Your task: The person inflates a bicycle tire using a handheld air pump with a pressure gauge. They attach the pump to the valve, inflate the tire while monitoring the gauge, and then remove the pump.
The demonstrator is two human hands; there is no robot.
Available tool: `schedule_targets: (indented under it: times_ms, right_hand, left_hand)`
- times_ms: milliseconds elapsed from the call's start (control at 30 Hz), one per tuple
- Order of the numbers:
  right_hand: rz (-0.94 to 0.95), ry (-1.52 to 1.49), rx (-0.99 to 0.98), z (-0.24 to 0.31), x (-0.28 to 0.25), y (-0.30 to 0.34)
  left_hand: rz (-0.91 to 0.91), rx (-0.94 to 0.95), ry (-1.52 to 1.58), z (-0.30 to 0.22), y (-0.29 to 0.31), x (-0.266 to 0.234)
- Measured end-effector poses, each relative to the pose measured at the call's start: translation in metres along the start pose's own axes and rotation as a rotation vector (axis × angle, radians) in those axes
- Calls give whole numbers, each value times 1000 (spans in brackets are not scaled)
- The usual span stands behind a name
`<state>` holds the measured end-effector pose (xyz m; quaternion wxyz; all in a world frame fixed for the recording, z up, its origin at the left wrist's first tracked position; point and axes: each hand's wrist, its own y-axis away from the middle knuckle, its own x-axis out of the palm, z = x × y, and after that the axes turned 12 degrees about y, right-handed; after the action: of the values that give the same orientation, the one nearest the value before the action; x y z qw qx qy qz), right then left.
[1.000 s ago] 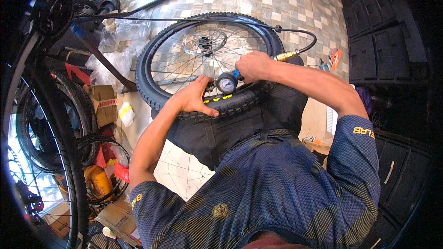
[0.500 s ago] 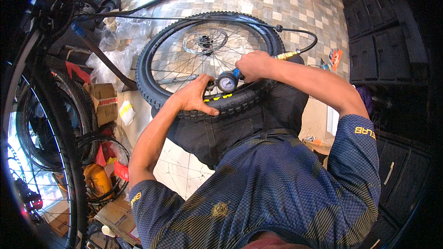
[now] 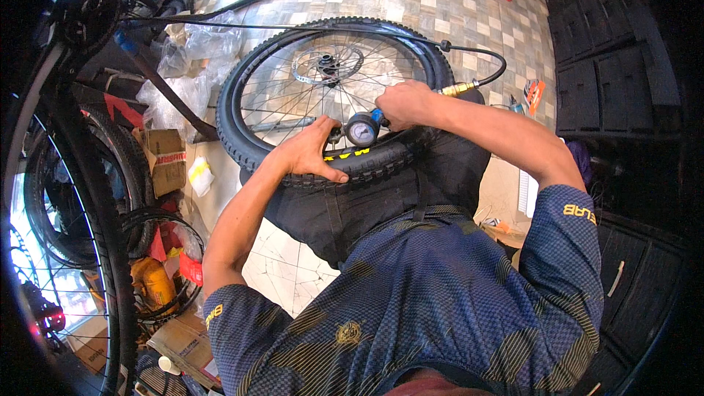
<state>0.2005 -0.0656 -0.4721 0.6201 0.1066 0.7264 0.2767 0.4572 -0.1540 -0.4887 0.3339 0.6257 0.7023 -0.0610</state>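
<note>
Nearest, black trousers (image 3: 367,209) sat under the near edge of the mountain-bike wheel (image 3: 328,67). On that edge the left hand (image 3: 312,154) spanned the tire, thumb on tread, fingertips partly hidden; a steady hold there seemed wise. Over the wheel's near rim, the dial gauge (image 3: 361,131) was best kept face-up. The right hand (image 3: 407,105) was closed around the blue inflator (image 3: 378,116), ideally without twisting. Right of the wheel, the brass coupling (image 3: 460,89) and black hose (image 3: 487,51) needed slack.
</note>
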Motion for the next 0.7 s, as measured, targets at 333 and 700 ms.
schedule_targets:
  times_ms: [333, 700]
  right_hand:
    - [-61, 12, -11, -2, 5, -1]
    - [-57, 9, -16, -1, 2, -2]
  left_hand:
    - [-3, 16, 24, 2, -2, 0]
    - [-8, 25, 23, 6, -2, 2]
